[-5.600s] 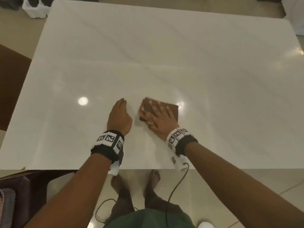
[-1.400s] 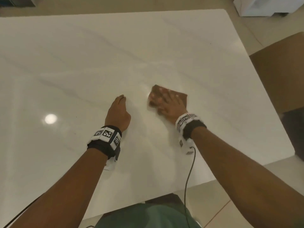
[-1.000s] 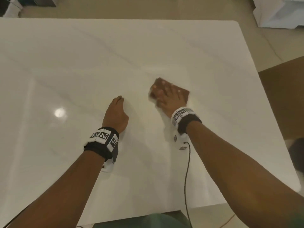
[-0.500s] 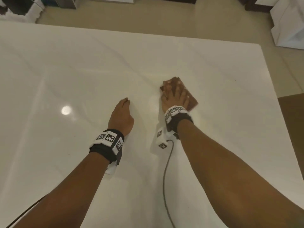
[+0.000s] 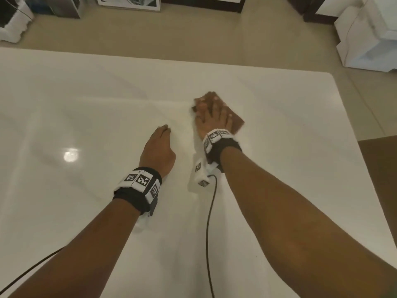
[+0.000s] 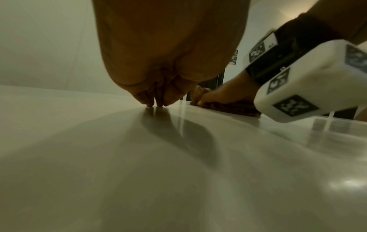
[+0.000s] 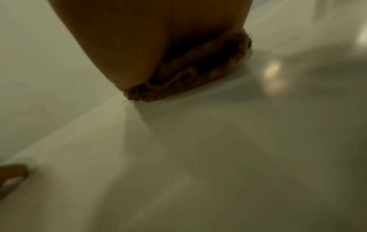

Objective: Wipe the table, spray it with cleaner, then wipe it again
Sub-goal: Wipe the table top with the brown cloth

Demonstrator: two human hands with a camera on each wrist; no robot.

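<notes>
1. my right hand [image 5: 211, 118] lies flat on the brown cloth [image 5: 235, 121], fingers straight and a little spread, pressing it down on the white table [image 5: 86, 100]. the right wrist view shows the cloth's folded edge squashed under the palm.
2. what has changed: over the last second the cloth has gone from in front of me out toward the far right part of the top, and the hand has turned so the fingers point away from me, not to the left as before.
3. my left hand [image 5: 158, 150] has stayed where it was, just left of the cloth, holding nothing; fingers close together, tips touching the table in the left wrist view.
4. i judge this is a wiping pass under way, working toward the far edge. no spray bottle shows in any view, so i cannot tell whether this is the first wipe or the last.
5. the near left stretch still looks unvisited by this stroke.
</notes>
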